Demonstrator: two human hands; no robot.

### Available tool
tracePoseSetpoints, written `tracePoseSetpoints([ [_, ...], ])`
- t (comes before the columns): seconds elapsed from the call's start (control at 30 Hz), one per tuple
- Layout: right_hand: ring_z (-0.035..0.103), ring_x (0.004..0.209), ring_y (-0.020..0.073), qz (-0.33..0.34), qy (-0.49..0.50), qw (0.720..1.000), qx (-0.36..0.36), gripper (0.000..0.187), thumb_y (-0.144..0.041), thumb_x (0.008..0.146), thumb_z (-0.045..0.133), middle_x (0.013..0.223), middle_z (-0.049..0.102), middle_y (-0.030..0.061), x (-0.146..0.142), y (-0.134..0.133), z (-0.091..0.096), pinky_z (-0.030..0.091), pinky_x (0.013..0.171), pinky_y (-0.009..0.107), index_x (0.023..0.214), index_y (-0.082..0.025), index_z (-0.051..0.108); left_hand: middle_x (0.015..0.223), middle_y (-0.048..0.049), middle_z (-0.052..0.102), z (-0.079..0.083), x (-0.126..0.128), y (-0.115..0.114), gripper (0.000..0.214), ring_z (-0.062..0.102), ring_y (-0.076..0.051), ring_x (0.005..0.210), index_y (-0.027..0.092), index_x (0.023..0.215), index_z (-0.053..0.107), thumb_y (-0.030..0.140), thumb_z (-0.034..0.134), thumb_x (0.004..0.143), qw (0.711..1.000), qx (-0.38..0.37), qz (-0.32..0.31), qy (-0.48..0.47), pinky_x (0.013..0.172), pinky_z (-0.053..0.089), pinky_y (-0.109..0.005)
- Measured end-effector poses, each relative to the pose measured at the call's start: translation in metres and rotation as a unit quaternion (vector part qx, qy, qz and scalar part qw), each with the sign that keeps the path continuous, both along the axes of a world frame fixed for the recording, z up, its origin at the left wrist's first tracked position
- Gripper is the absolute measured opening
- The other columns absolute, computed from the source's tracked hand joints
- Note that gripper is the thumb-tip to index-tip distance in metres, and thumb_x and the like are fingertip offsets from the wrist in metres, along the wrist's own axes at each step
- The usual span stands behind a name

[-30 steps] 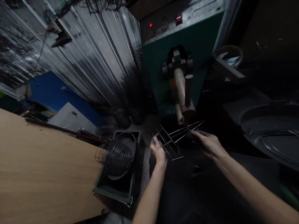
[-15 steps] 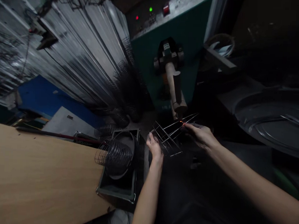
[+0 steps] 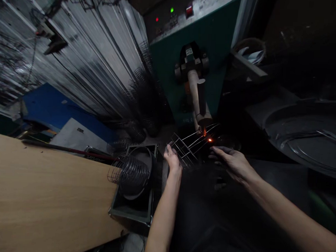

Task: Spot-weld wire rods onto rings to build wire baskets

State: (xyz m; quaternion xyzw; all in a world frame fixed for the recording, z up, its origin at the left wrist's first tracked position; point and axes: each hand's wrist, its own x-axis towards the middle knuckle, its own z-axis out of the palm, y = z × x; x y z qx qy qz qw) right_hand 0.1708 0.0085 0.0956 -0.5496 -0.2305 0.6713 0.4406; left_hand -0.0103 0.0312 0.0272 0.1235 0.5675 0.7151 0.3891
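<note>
My left hand (image 3: 172,157) is closed on the left edge of a wire rack (image 3: 187,146) made of thin crossed metal rods. The rack's far rods reach under the tip of a spot welder's arm (image 3: 198,94), where an orange glow shows. A second bright orange spot lies just beside it, to the right. Apart from the rack, my right hand (image 3: 233,164) hovers to the right of the glow with its fingers stretched out and a little apart. I see nothing in it. Dim light hides the rack's lower end.
The green machine body (image 3: 199,38) has lit lamps on top. To the left, a green-framed bin (image 3: 130,215) holds a round black pan (image 3: 147,177) and wire coils (image 3: 134,171), beside a wooden board (image 3: 48,195). A large round tray (image 3: 309,147) with wires stands right.
My right hand has moved back and down from the welder tip, and its fingers have opened. Glowing orange has grown at the tip. The rack has shifted slightly in my left hand.
</note>
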Motion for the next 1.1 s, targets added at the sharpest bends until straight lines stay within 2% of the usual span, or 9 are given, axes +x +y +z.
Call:
tracePoseSetpoints([
  [0.13,0.065,0.064,0.0168,0.129,-0.120,0.962,0.211,0.024,-0.038,0.076,0.070,0.072,0.068,0.0056,-0.010,-0.020,0.010,0.052,0.054,0.023,0.080,-0.015,0.069,0.062,0.0045,0.047,0.001,0.002,-0.004,0.036,0.041,-0.006,0.051,0.014,0.092,0.062,0.048,0.051,0.086,1.000,-0.008,0.004,0.019,0.052,0.033,-0.020],
  [0.23,0.066,0.081,0.0207,0.162,-0.263,0.865,0.394,0.027,-0.040,0.085,0.056,0.090,0.071,0.0069,-0.014,-0.023,0.016,0.055,0.075,0.032,0.089,-0.018,0.071,0.071,0.0013,0.055,-0.006,0.009,-0.030,0.039,0.050,-0.009,0.062,0.016,0.091,0.061,0.052,0.048,0.087,0.994,-0.018,0.022,0.103,0.062,0.041,-0.022],
  [0.37,0.062,0.097,0.0265,0.241,-0.452,0.754,0.411,0.033,-0.039,0.090,0.048,0.097,0.071,0.0094,-0.008,0.000,0.010,0.050,0.086,0.038,0.094,-0.019,0.073,0.079,-0.0037,0.062,-0.032,0.023,-0.088,0.042,0.057,-0.014,0.072,0.019,0.089,0.064,0.055,0.043,0.090,0.956,0.011,-0.039,0.292,0.072,0.044,-0.028],
  [0.5,0.066,0.084,0.0237,0.340,-0.370,0.816,0.285,0.043,-0.050,0.090,0.044,0.089,0.071,0.0072,0.007,0.016,-0.018,0.052,0.077,0.033,0.092,-0.018,0.072,0.073,-0.0062,0.065,-0.051,0.024,-0.127,0.045,0.061,-0.020,0.079,0.019,0.077,0.069,0.062,0.055,0.080,0.889,0.085,-0.232,0.385,0.086,0.046,-0.036],
  [0.57,0.066,0.088,0.0242,0.346,-0.318,0.840,0.271,0.044,-0.051,0.087,0.044,0.093,0.071,0.0068,0.014,0.010,-0.038,0.052,0.080,0.034,0.093,-0.018,0.072,0.090,-0.0091,0.069,-0.051,0.015,-0.131,0.050,0.062,-0.024,0.097,0.020,0.085,0.070,0.067,0.058,0.074,0.918,0.064,-0.207,0.331,0.097,0.042,-0.039],
  [0.67,0.065,0.098,0.0277,0.332,-0.310,0.850,0.268,0.037,-0.047,0.082,0.050,0.103,0.071,0.0076,0.020,-0.015,-0.069,0.049,0.091,0.040,0.094,-0.020,0.073,0.108,-0.0126,0.067,-0.043,-0.003,-0.116,0.055,0.060,-0.024,0.110,0.018,0.099,0.067,0.067,0.046,0.083,0.989,-0.018,-0.125,0.077,0.102,0.041,-0.038],
  [0.8,0.064,0.102,0.0302,0.284,-0.314,0.862,0.278,0.024,-0.037,0.075,0.059,0.102,0.071,0.0082,0.028,-0.059,-0.107,0.045,0.099,0.047,0.086,-0.022,0.074,0.092,-0.0133,0.070,-0.034,-0.012,-0.080,0.042,0.068,-0.021,0.089,0.014,0.092,0.065,0.052,0.048,0.089,0.963,-0.116,-0.135,-0.201,0.088,0.050,-0.035],
  [0.97,0.062,0.108,0.0262,0.266,-0.336,0.859,0.278,0.024,-0.027,0.075,0.057,0.103,0.071,0.0051,0.053,-0.093,-0.142,0.043,0.103,0.045,0.091,-0.026,0.075,0.072,-0.0047,0.066,-0.039,0.009,-0.057,0.030,0.062,-0.012,0.060,0.013,0.082,0.065,0.043,0.064,0.083,0.958,-0.138,-0.149,-0.204,0.066,0.053,-0.026],
  [1.1,0.064,0.103,0.0239,0.263,-0.325,0.867,0.270,0.026,-0.018,0.073,0.058,0.103,0.071,0.0035,0.072,-0.096,-0.136,0.044,0.102,0.042,0.091,-0.027,0.075,0.064,-0.0018,0.062,-0.041,0.028,-0.055,0.023,0.059,-0.010,0.055,0.012,0.075,0.062,0.034,0.069,0.079,0.968,-0.142,-0.136,-0.155,0.059,0.050,-0.022],
])
